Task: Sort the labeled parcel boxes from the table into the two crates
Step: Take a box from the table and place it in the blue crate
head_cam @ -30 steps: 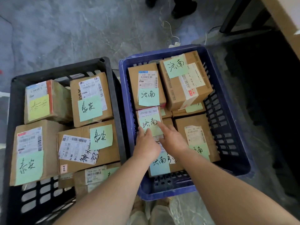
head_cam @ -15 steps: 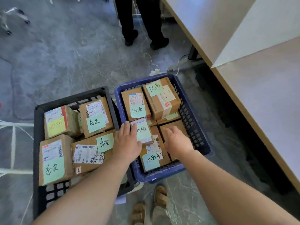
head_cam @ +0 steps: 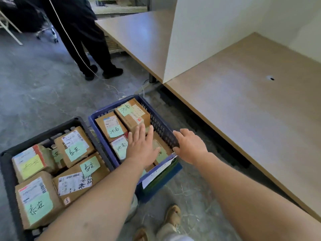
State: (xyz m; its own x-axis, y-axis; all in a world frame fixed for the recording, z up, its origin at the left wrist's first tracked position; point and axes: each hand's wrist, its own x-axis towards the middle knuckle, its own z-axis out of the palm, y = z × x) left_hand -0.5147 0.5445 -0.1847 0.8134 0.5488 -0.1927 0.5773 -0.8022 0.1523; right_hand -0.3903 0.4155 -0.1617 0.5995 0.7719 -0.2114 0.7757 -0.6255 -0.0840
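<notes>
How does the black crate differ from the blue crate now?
Place: the black crate stands left of the blue crate. Notes: boxes in the black crate read 泰安, those in the blue crate 济南. Contact: the right hand grips the blue crate's rim, the left hand lies flat over its boxes; neither touches the black crate. Both stand on the floor, full of cardboard boxes.
</notes>
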